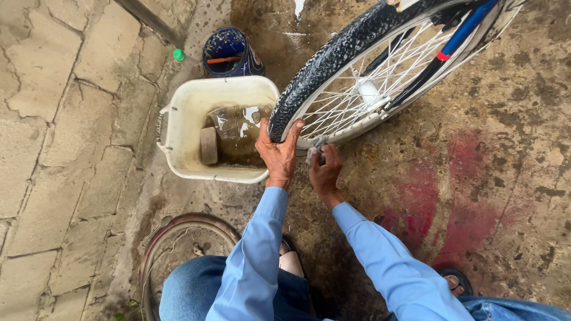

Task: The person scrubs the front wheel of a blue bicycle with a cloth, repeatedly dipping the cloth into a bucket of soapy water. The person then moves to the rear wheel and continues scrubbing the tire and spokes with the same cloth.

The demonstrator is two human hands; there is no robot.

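Fingers [292, 132] of the left hand [278, 156] curl over the knobbly black tyre [333, 56], thumb on the near side, clamped on the wheel's lowest stretch. Just to the right, the right hand [324, 172] is closed around a small grey wad, a rag or pad [315, 148], pressed against the white rim [357, 128] where the spokes come in. The wheel hangs tilted, its blue frame tube [464, 30] running off far right. To the left sits a cream tub [178, 113] of murky water with a plastic bag and a block inside; beyond it stands a dark blue can [229, 53]. A bare metal hoop [178, 249] lies near the knees. Risk, as I judge it: the concrete is wet, the tyre wet too, so the left grip could slip and the wheel spin, dragging fingers into the spokes. The tub sits close enough to be knocked.
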